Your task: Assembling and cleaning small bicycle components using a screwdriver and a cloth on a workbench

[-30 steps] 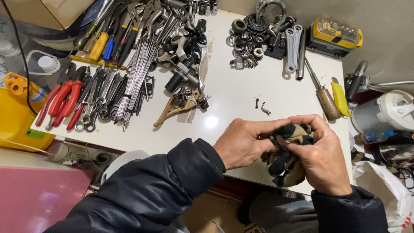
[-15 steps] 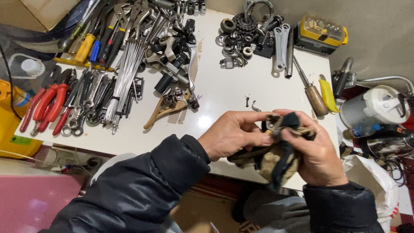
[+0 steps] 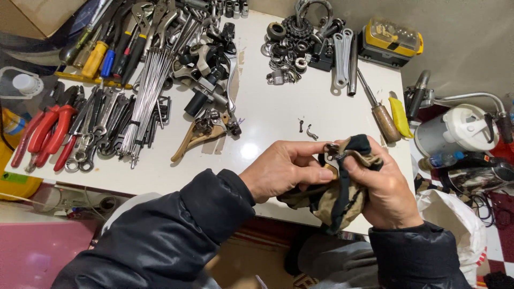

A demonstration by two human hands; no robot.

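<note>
Tan-and-black rag bunched between left hand and right hand.

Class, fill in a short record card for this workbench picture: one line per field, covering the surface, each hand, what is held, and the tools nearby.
Surface: white table
Left hand: pinches a small metal part at the edge of the cloth
Right hand: grips a tan and black cloth wrapped about the part
Nearest loose items: two small screws on the table, apart from the hands
Right of screws: wooden-handled screwdriver, yellow knife
Far left: red-handled pliers, bundle of spokes
Back: pile of rings and cogs, yellow case
</note>
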